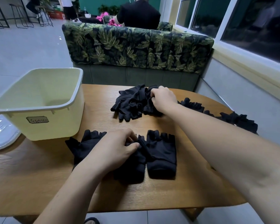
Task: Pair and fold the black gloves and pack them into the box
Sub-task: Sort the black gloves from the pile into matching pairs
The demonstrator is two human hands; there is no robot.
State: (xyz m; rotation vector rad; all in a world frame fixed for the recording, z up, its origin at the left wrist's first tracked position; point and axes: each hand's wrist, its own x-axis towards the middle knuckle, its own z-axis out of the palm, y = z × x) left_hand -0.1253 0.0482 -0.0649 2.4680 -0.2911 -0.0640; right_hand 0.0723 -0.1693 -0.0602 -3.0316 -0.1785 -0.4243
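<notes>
Black fingerless gloves lie on a wooden table [103, 191]. Near me, one glove [162, 152] lies flat with its fingers pointing away. Beside it to the left lies more black glove fabric [81, 147], partly under my left hand [118, 147], whose fingers pinch a fold of that fabric. Farther back, my right hand [163, 97] grips into a loose pile of gloves [131, 104]. A pale yellow plastic box [39, 101] stands at the left on the table; its inside holds nothing that I can see.
More black gloves [233, 118] trail along the table's right edge behind my right forearm. A clear plastic lid [2, 135] lies left of the box. A leaf-patterned sofa back [136, 50] stands beyond the table, with a person sitting behind it.
</notes>
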